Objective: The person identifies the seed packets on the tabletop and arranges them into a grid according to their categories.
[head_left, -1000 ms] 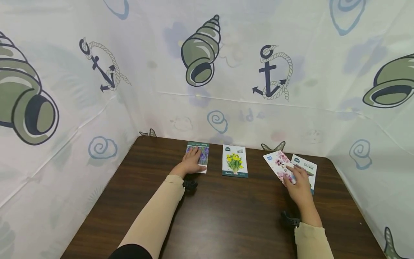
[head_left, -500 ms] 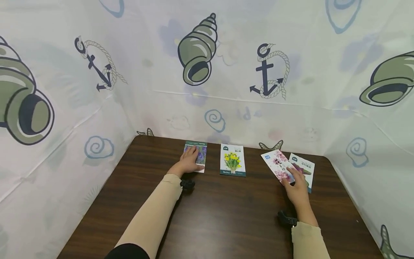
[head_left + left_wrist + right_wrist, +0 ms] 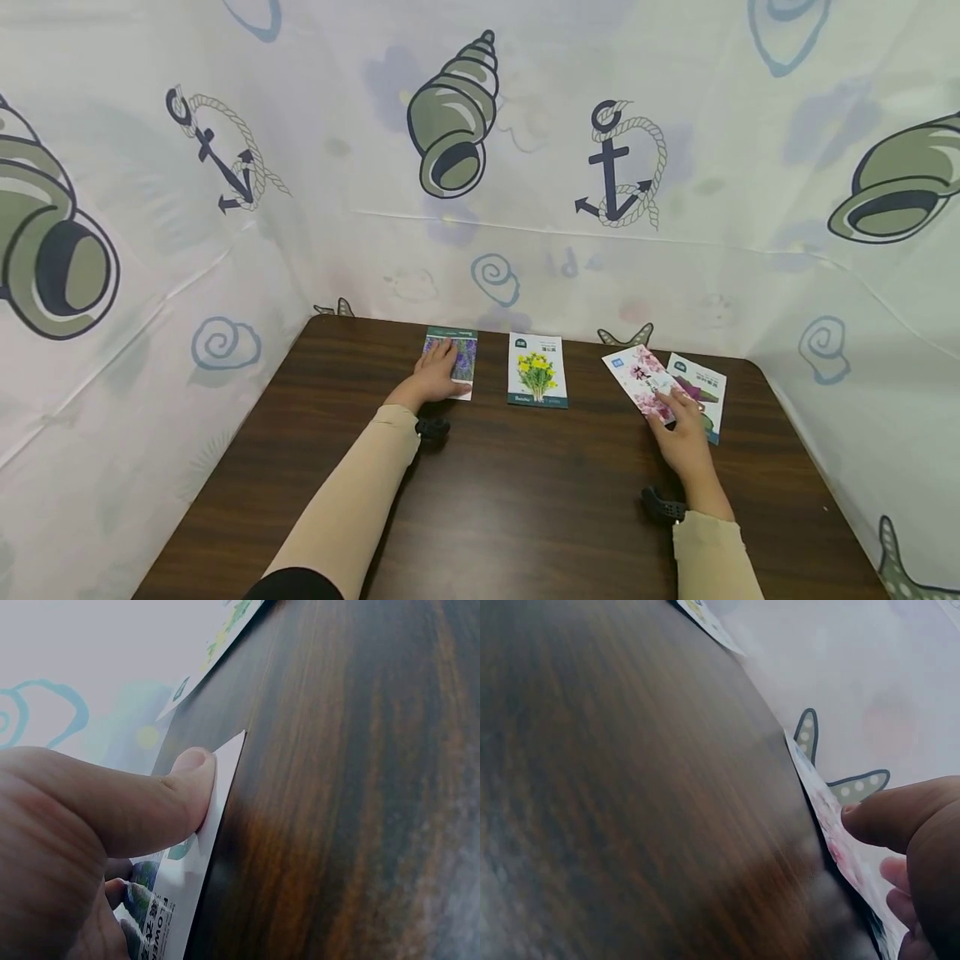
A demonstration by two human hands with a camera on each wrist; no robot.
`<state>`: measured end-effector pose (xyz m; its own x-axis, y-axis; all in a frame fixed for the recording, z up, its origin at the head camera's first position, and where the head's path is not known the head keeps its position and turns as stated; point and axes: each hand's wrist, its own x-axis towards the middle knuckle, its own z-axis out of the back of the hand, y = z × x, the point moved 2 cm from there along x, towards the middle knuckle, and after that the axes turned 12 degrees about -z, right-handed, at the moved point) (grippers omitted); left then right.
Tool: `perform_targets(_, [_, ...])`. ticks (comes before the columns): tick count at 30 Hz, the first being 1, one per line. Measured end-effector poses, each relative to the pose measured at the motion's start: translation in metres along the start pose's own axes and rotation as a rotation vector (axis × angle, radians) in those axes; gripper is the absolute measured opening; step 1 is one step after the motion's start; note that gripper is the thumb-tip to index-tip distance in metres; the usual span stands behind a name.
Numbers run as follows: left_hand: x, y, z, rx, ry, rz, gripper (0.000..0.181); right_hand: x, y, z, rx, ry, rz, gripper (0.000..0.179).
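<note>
In the head view my left hand [image 3: 435,373] rests on a lavender-pictured seed packet [image 3: 466,354] near the table's far edge, fingers stretched over its picture. The left wrist view shows the left thumb [image 3: 161,806] pressing on the packet's white end [image 3: 217,795]. My right hand [image 3: 681,433] lies with extended fingers on a pink-blossom seed packet [image 3: 637,375], which is turned at a slant. Beneath its right side, partly covered, is another packet with a purple and green picture [image 3: 705,383]. In the right wrist view the thumb is right at the pink packet [image 3: 832,832].
A yellow-flower packet [image 3: 537,371] lies flat between the hands, on the dark brown wooden table [image 3: 480,500]. A white printed curtain [image 3: 540,125] with shells and anchors stands close along the table's back and sides.
My right hand has slid slightly left and nearer on the pink-blossom packet, baring more of the packet under it. The left hand stays on the lavender packet. The head view has shifted slightly.
</note>
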<state>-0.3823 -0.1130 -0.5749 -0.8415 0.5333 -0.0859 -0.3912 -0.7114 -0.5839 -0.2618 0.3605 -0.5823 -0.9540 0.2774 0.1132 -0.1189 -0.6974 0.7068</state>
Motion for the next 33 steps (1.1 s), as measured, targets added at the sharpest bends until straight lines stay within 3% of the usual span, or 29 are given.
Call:
perform_targets(8, [-0.004,-0.002,0.002,0.049,0.004,-0.001,0.100,-0.003,0.003,-0.002,-0.036,0.025,0.016,0.032])
perform_targets(16, [0.000,0.001,0.000,0.002,-0.004,-0.003,0.103,-0.004,0.008,0.001,-0.020,0.048,0.021,0.030])
perform_targets(23, [0.005,0.006,-0.003,0.003,-0.007,-0.009,0.104,-0.005,0.006,-0.002,-0.022,0.021,0.023,0.026])
perform_targets(33, [0.010,0.011,-0.005,0.016,0.009,0.003,0.106,-0.001,0.000,-0.006,-0.116,0.006,0.047,0.036])
